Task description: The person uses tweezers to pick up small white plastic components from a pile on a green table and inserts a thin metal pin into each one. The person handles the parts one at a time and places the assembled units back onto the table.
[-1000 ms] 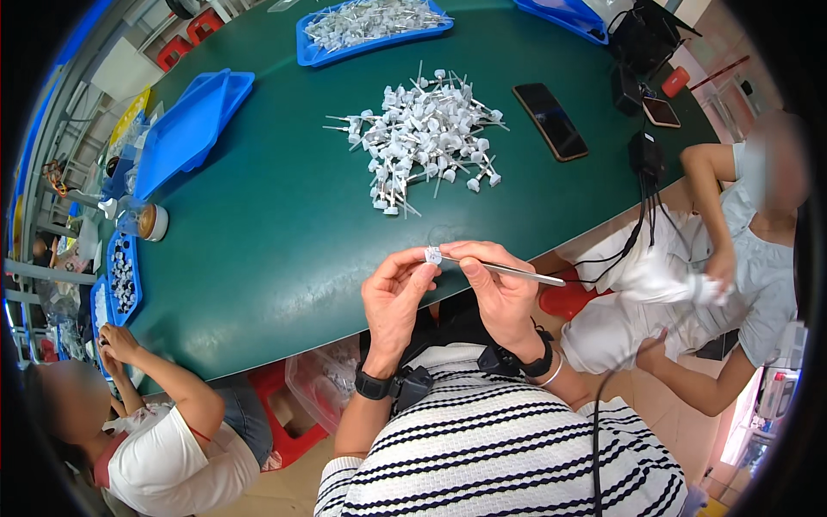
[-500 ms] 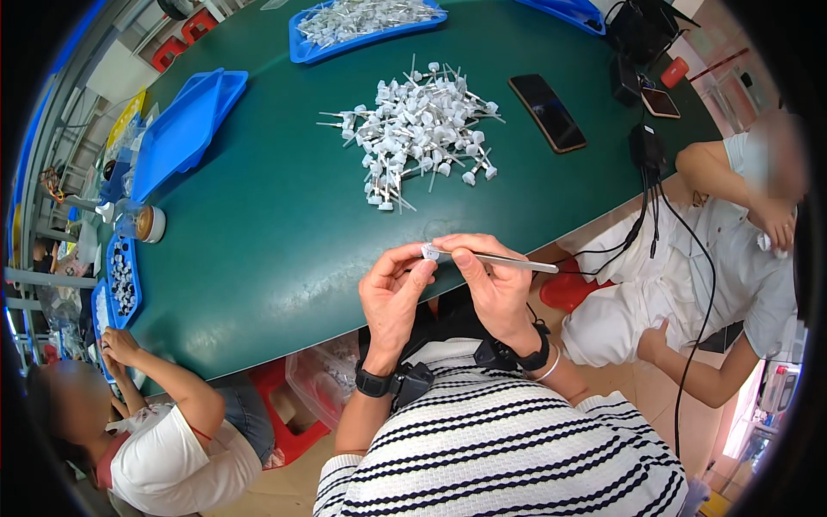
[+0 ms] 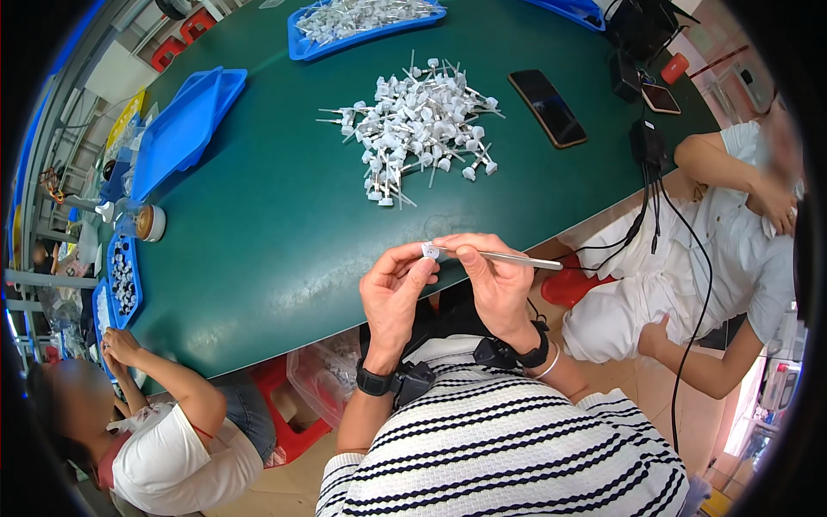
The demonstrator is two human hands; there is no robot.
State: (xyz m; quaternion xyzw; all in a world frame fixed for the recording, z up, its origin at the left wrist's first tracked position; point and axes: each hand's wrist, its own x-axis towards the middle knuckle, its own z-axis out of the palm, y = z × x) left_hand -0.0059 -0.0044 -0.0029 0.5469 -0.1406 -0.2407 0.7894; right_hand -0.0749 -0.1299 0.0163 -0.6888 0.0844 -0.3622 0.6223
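— Where is the small white piece (image 3: 430,252) at this moment?

— It is in the person's left hand (image 3: 392,295), above the near part of the tabletop (image 3: 258,233). The thumb and the fingers are pinching it at their tips.

— And how is the right hand (image 3: 501,291)?

— It is just beside the left one. Its thumb and fingers are pinching a slim metal tool (image 3: 527,259), whose left end points to the white piece. Whether this end touches it, I cannot tell; it is too small.

— What lies on the far side?

— There is a loose pile of white parts (image 3: 422,129) with thin stems. To its right lies a dark phone (image 3: 548,109). Farther away, a blue tray (image 3: 366,41) carries similar parts. At the left, two overlapping blue trays (image 3: 179,133) are resting.
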